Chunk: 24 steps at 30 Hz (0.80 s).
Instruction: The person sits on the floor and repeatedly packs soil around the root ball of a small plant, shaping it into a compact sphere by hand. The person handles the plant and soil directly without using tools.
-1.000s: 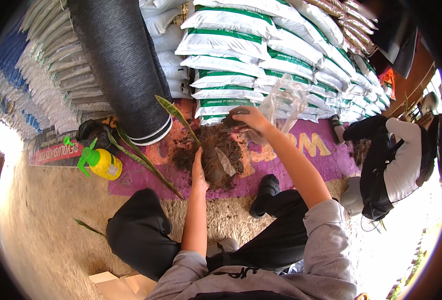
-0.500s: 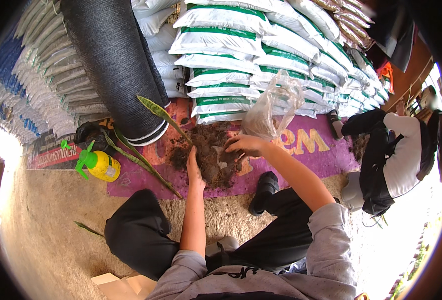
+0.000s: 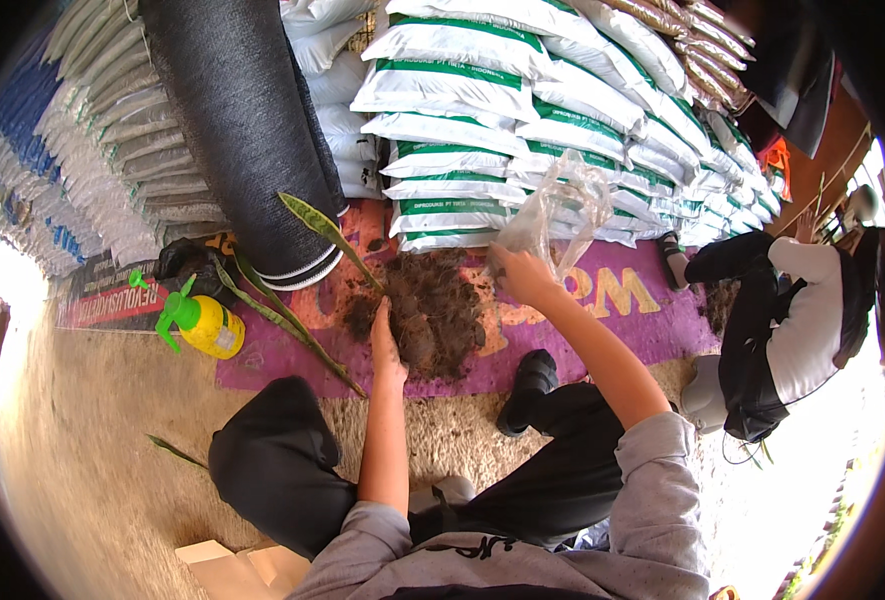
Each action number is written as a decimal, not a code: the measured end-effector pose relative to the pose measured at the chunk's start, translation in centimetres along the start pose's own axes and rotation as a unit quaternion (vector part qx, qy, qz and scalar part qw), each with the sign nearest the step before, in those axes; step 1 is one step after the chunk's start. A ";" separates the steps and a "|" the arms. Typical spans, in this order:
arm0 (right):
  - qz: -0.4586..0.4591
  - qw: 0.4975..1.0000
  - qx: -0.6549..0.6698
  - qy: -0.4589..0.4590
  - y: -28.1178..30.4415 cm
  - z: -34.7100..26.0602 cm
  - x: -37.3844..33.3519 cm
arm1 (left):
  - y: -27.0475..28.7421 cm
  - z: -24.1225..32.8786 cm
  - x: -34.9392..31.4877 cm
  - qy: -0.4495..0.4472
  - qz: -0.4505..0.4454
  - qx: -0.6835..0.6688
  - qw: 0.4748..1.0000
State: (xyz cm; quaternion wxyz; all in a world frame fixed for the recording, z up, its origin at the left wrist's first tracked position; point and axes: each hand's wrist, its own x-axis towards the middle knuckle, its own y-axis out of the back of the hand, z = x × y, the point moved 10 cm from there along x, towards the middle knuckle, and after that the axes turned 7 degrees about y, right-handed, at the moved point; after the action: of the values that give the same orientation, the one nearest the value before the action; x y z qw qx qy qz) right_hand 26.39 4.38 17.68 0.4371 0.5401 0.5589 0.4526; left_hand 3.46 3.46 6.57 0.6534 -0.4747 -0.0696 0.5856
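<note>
My left hand [image 3: 386,342] is closed along the near left side of a brown, fibrous root clump [image 3: 417,335] with loose soil around it. A long mottled green snake plant leaf [image 3: 324,232] slants up and left from beside the clump. My right hand [image 3: 524,276] is off the clump, to its right, against the lower front of a clear plastic bag [image 3: 574,200]. Its soiled fingertips are bent and partly hidden, so I cannot make out whether they hold anything. Loose dark soil [image 3: 467,300] lies between my two hands on the purple printed sheet [image 3: 602,330].
A yellow spray bottle [image 3: 212,328] with a green head stands at left, near more snake plant leaves [image 3: 287,318]. A thick black roll [image 3: 237,130] leans before stacked white-and-green sacks [image 3: 452,90]. Another person [image 3: 797,310] crouches at right. Cardboard [image 3: 232,570] lies at lower left.
My right hand has moved right and away from the root clump to the plastic bag. A pale scrap that showed on the clump is no longer visible there. My left hand stays at the clump.
</note>
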 end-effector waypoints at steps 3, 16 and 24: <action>0.055 0.998 0.013 0.023 3.2 -2.6 0.3 | -0.9 -0.4 -0.3 0.007 -0.018 0.007 1.000; 0.169 0.782 0.591 -0.102 3.3 2.6 2.3 | -1.2 0.0 -0.9 0.008 -0.036 0.006 0.999; 0.235 0.884 0.392 0.102 4.8 -7.2 -0.1 | 0.1 -1.7 0.2 0.017 -0.007 0.035 0.999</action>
State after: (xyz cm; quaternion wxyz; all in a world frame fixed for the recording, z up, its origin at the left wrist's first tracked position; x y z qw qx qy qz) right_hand 20.31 4.08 23.90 0.0114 0.7338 0.5891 0.3382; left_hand 4.57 2.74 5.53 0.6746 -0.4610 -0.0409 0.5751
